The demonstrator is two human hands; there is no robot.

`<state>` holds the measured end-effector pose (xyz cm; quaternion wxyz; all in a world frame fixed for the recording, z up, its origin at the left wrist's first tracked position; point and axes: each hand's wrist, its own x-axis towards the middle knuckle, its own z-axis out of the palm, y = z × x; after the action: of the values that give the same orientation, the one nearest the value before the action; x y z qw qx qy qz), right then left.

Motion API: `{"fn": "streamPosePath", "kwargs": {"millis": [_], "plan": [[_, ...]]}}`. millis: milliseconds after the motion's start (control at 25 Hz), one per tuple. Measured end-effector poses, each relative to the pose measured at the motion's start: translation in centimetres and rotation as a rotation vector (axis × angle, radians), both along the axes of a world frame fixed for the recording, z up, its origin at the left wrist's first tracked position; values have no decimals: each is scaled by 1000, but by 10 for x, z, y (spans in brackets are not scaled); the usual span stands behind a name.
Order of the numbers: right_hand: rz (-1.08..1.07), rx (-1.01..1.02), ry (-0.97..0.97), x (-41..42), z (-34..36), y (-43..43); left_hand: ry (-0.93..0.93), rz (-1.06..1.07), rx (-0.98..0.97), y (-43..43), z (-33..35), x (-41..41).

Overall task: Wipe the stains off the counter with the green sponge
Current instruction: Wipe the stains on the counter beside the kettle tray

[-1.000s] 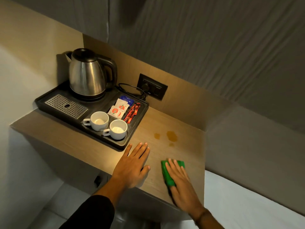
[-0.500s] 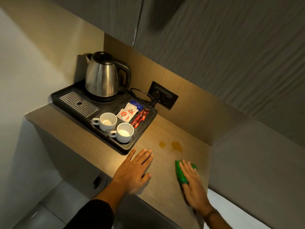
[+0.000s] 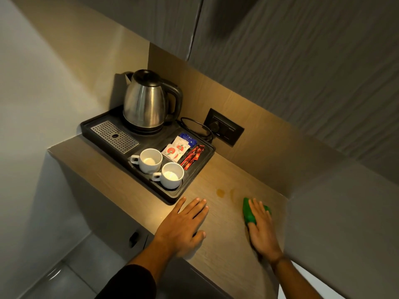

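Note:
A small brown stain [image 3: 220,192] lies on the wooden counter [image 3: 224,247], with a fainter smear [image 3: 233,194] just right of it. My right hand [image 3: 261,230] presses flat on the green sponge [image 3: 248,213], whose front edge reaches the smear. The sponge is partly hidden under my fingers. My left hand [image 3: 183,225] rests flat on the counter, fingers spread, holding nothing, just in front of the tray.
A black tray [image 3: 172,196] at the back left holds a steel kettle [image 3: 146,102], two white cups [image 3: 150,160], sachets [image 3: 176,151] and a metal grille [image 3: 114,135]. A wall socket [image 3: 224,127] with the kettle's cord sits behind. The counter ends at a wall on the right.
My right hand has slid the sponge forward onto the larger stain, which now shows only as a faint smear. The view has shifted; my left hand stays flat.

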<state>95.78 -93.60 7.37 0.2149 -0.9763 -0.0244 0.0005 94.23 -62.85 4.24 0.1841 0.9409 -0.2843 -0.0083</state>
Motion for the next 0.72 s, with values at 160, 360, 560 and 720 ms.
{"fn": "streamPosePath", "kwargs": {"millis": [160,360,560,720], "plan": [[-41,-10,26,63,18,59,2,9,1,1,0,1],[228,16,-4,-23,-6,10,6,19,-16,0,0,-1],[-22,-15,35,74,20,51,15,22,-17,0,3,-2],[342,-13,22,29,1,77,-4,27,-13,-1,4,-2]]}}
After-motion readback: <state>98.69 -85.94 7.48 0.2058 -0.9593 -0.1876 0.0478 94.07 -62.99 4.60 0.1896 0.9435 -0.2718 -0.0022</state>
